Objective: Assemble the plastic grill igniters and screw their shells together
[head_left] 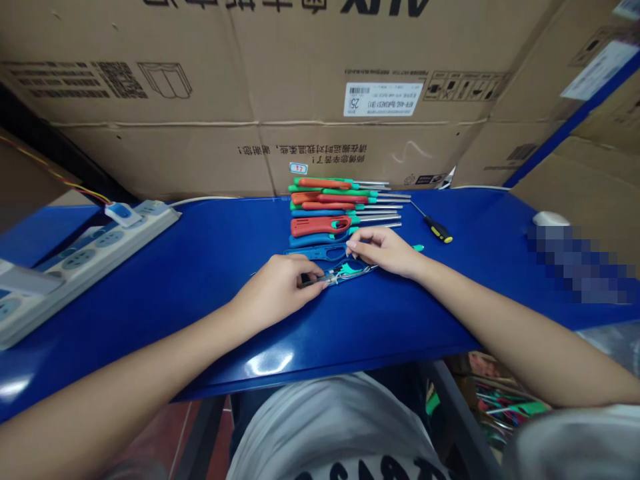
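Observation:
An opened gas lighter (pixel 345 272) lies on the blue table, its inner parts and a green trigger showing. My left hand (pixel 280 283) is closed on its left end, thumb and fingers pinching it. My right hand (pixel 383 250) hovers over its right end with thumb and forefinger pressed together; whatever they hold, if anything, is too small to make out. Just behind lies a blue lighter shell half (pixel 315 253), near my right fingertips. Beyond it several long-necked lighters are stacked, among them a red lighter (pixel 315 227), with metal tubes pointing right.
A screwdriver (pixel 437 229) with a black and yellow handle lies right of the lighters. At the left is a white power strip (pixel 100 250) with plugs in it. A cardboard wall (pixel 200 153) rises behind the blue table (pixel 210 253). Further right sits a white object (pixel 550 219).

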The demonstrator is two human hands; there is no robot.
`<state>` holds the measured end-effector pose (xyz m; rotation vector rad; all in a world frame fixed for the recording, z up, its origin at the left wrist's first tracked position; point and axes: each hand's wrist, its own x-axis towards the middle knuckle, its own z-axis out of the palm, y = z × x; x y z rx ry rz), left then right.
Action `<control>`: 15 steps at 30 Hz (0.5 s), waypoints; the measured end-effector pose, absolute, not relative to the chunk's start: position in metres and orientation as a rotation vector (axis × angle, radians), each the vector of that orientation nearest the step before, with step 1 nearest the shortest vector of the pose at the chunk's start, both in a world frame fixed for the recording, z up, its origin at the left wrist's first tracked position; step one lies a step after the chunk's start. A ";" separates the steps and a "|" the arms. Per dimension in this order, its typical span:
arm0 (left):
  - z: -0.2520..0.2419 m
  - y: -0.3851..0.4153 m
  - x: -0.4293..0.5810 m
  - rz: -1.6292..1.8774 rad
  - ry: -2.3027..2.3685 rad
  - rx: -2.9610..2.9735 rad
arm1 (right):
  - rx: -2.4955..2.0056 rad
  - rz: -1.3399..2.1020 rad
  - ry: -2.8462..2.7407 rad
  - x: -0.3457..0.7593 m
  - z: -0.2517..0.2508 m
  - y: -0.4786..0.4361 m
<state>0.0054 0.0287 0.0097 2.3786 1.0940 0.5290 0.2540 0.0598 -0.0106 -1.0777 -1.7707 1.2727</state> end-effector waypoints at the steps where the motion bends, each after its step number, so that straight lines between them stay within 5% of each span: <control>1: 0.010 0.029 0.005 0.525 1.088 2.381 | -1.076 1.269 -1.775 0.254 -0.010 0.060; 15: 0.008 0.023 0.009 0.484 1.106 2.529 | -1.070 1.231 -1.818 0.249 -0.007 0.058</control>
